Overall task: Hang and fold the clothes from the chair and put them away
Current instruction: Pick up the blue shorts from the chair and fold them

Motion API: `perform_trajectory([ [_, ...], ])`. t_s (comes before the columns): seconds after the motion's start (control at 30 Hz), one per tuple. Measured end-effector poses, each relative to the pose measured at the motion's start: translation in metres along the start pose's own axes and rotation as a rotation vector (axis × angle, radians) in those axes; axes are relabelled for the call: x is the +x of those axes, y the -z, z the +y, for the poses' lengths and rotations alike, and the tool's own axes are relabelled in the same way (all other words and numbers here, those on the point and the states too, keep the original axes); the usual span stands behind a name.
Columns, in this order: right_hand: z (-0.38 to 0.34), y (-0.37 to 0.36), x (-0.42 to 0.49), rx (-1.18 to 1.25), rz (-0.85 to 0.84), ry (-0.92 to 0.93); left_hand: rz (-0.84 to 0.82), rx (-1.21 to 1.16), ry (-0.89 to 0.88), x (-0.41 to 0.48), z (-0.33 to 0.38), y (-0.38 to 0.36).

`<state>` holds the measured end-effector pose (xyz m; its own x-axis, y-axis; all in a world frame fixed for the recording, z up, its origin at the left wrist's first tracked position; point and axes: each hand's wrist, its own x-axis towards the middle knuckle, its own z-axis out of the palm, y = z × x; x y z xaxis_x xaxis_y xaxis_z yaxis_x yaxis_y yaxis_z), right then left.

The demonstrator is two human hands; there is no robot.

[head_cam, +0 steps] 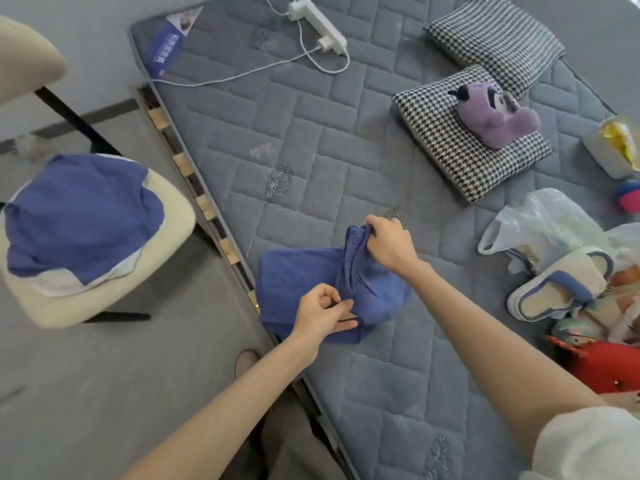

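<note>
Folding step: small blue knit garment (304, 275) on grey quilted mattress (346, 133). R hand (391, 249) grips bunched waistband, L hand (320, 315) pinches hem, prob. drawstring. Next: flatten, fold over. Second blue garment (79, 213) waits on cream chair (173, 216).

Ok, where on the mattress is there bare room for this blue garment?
The wide stretch of mattress between the blue garment, the power strip and the checked pillows is bare; so is the near part below it. The right edge is crowded with a plastic bag and slippers.
</note>
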<state>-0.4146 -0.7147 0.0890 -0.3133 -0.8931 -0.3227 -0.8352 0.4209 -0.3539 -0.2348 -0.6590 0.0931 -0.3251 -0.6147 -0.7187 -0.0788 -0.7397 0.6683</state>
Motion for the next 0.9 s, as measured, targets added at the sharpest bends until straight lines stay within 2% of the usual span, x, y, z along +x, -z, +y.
perform_trajectory([
  [0.23, -0.048, -0.107, 0.031, -0.111, -0.119, 0.068, 0.186, -0.085, 0.1, 0.052, -0.054, 0.088],
  [0.47, -0.067, -0.179, 0.066, -0.108, -0.17, 0.108, 0.32, -0.145, 0.158, 0.103, -0.099, 0.149],
  [0.7, -0.075, -0.232, 0.096, -0.2, -0.161, 0.175, 0.336, 0.015, 0.084, 0.156, -0.133, 0.189],
  [0.8, -0.069, -0.241, 0.104, -0.252, -0.208, 0.233, 0.292, 0.118, 0.138, 0.174, -0.144, 0.188],
  [0.9, -0.065, -0.239, 0.11, -0.27, -0.307, 0.343, 0.219, 0.091, 0.106, 0.187, -0.147, 0.18],
])
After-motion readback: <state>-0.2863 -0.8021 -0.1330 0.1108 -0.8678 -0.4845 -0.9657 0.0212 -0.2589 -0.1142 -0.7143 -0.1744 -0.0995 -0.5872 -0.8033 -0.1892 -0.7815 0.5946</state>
